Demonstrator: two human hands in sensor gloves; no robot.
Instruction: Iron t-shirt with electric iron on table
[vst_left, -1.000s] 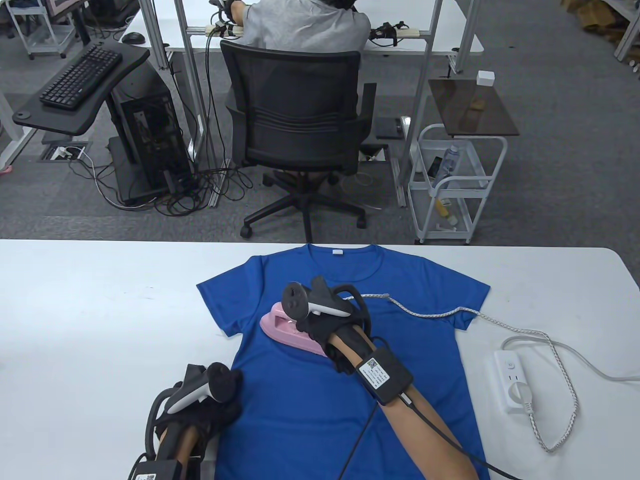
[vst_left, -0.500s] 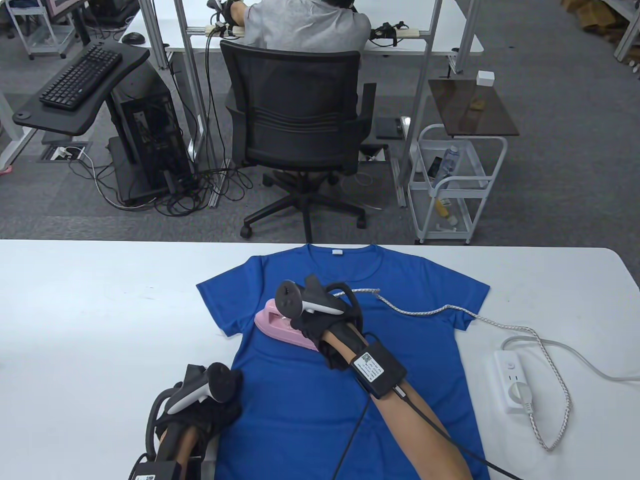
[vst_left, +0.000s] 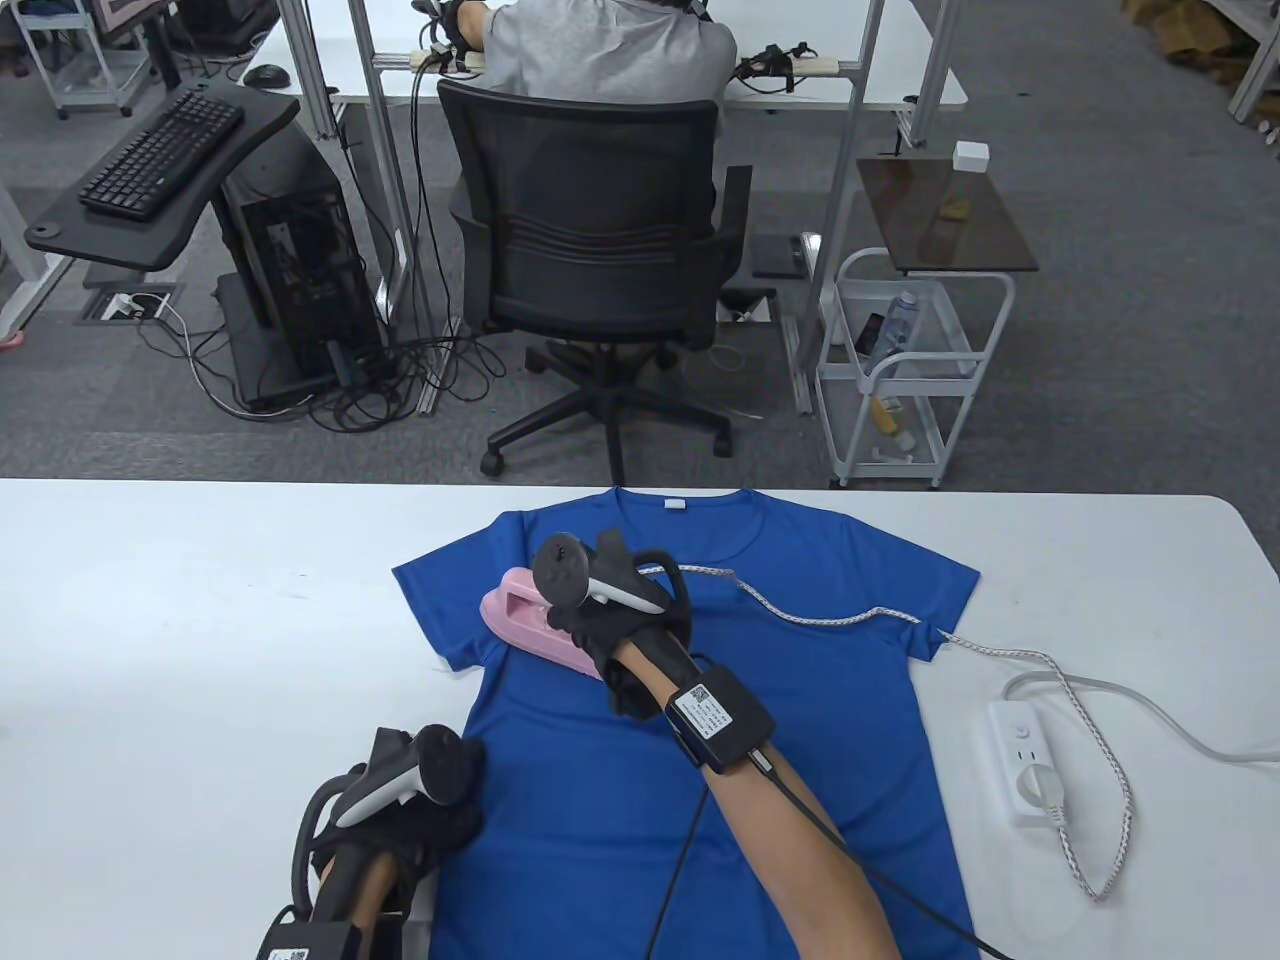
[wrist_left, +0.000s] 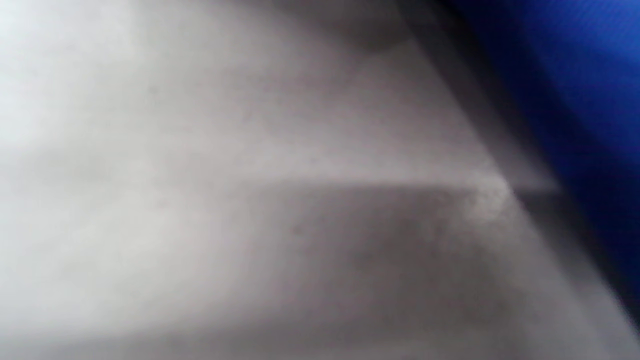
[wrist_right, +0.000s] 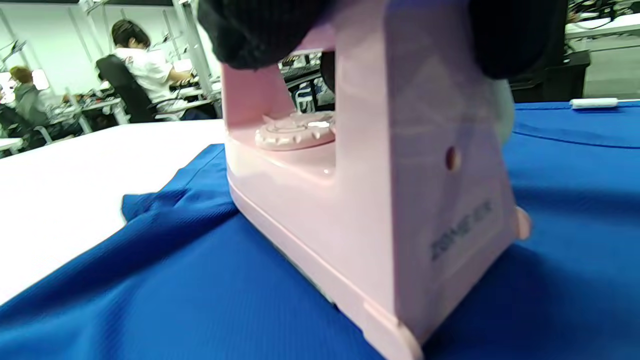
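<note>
Table view, frame centre: my right hand (vst_left: 600, 640) fingers clamped on iron (vst_left: 520, 625), pressing t-shirt (vst_left: 700, 760); left hand (vst_left: 400, 820) pins hem, its fingers' state hidden.

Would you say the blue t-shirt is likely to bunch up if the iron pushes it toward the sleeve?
Probably: the t-shirt looks thin and floppy, its sleeve already rumpled ahead of the iron. The left hand resting on its edge should limit sliding.

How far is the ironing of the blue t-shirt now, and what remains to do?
Done: the t-shirt lies spread flat on the table, and the power strip has a plug in it. In hand: the right hand grips the pink iron near one sleeve; the left hand rests at the hem. How much is pressed cannot be told.
</note>
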